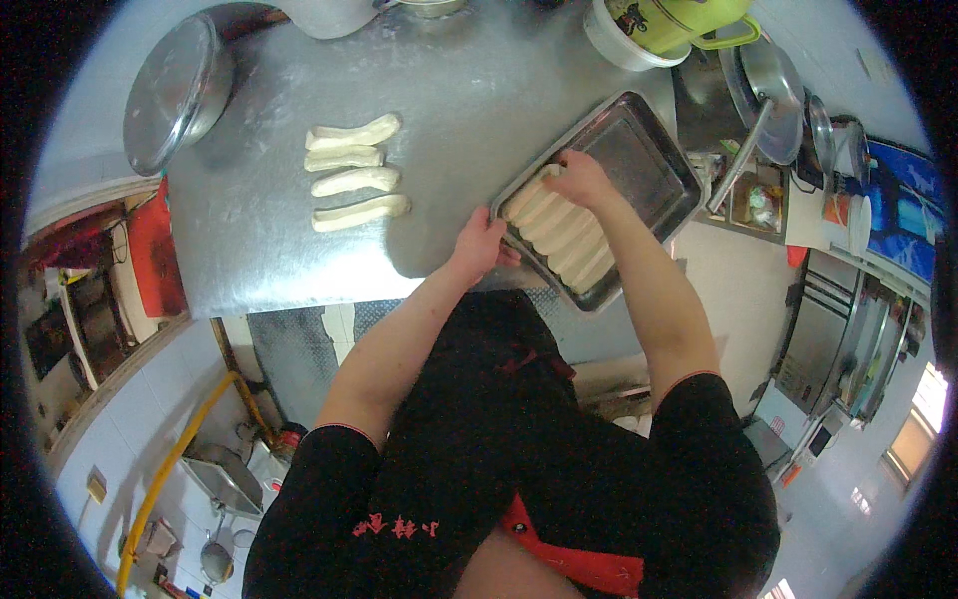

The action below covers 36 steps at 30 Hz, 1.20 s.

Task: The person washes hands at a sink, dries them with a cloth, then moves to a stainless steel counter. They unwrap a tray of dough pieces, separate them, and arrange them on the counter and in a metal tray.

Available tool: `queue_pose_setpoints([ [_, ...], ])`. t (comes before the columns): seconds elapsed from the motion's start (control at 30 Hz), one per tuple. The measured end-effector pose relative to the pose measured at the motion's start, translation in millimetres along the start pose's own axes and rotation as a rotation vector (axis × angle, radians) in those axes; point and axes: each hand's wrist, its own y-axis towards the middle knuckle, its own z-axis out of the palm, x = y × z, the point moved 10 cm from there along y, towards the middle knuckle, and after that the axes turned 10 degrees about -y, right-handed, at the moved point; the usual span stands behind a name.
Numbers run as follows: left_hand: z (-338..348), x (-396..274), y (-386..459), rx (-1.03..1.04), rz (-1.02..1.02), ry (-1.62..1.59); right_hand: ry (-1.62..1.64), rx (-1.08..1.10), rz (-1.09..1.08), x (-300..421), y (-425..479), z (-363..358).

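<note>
A dark rectangular metal baking tray (685, 196) lies tilted at the right front of the steel worktable (479, 112), its near corner reaching past the edge. Several pale dough strips (563, 233) lie side by side in its near-left half. My left hand (480, 243) grips the tray's left corner. Over the far end of the dough strips is my right hand (582, 180), fingers bent down onto the end of a strip; whether they pinch it is hard to tell. To the left, several separate dough strips (358, 181) lie on the steel surface.
A large metal bowl (176, 93) stands at the table's left edge. At the back right, a green pitcher (673, 22) sits in a white tub (636, 49). Pans (775, 97) and a drawer-like container (757, 196) are at the right. A yellow pipe (176, 472) runs at lower left.
</note>
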Motion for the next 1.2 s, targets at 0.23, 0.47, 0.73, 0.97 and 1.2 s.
queue_pose_setpoints([
  [0.23, 2, -3, -2, 0.010, 0.024, -0.019, 0.076, -0.146, 0.024, 20, -34, -6],
  [0.47, -2, -11, -9, -0.016, -0.013, 0.084, -0.115, -0.311, -0.171, 78, -106, -20],
  [0.73, -31, -4, -14, 0.099, -0.034, -0.239, 0.117, -0.296, -0.214, 144, -181, -81],
  [0.97, -61, -155, -91, 0.364, 0.329, -0.544, 0.939, -0.023, -0.124, 211, -93, -97],
  [1.2, -209, -318, -105, -0.436, 0.713, 0.263, 0.921, -0.058, -0.114, 254, 66, -51],
])
